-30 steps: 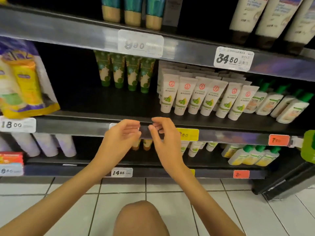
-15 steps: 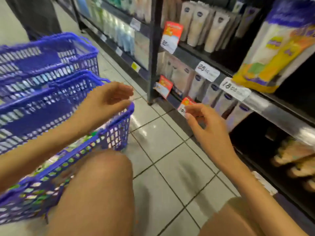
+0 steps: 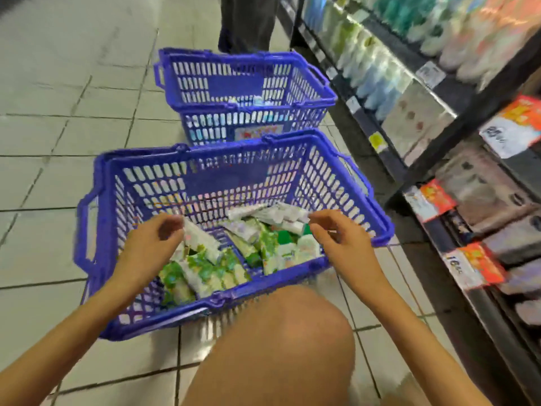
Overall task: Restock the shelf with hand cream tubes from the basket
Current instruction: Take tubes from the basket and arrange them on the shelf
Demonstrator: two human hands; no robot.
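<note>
Here, left hand (image 3: 152, 244) pinching tube (image 3: 202, 240) slanting down-right in basket (image 3: 225, 183), right hand (image 3: 342, 243) grip unclear.

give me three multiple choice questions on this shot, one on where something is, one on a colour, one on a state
1. Where is the second basket?
A) on the floor beyond the near basket
B) up on the shelf
C) stacked inside the near basket

2. What colour are both baskets?
A) red
B) blue
C) grey

3. What state is the near basket in?
A) empty
B) overturned
C) upright, holding tubes

Answers:
1 A: it stands on the tiles farther from the person than the near basket.
2 B: walls, rims and handles of both are blue.
3 C: its open top faces up and green and white tubes lie heaped in it.
</note>
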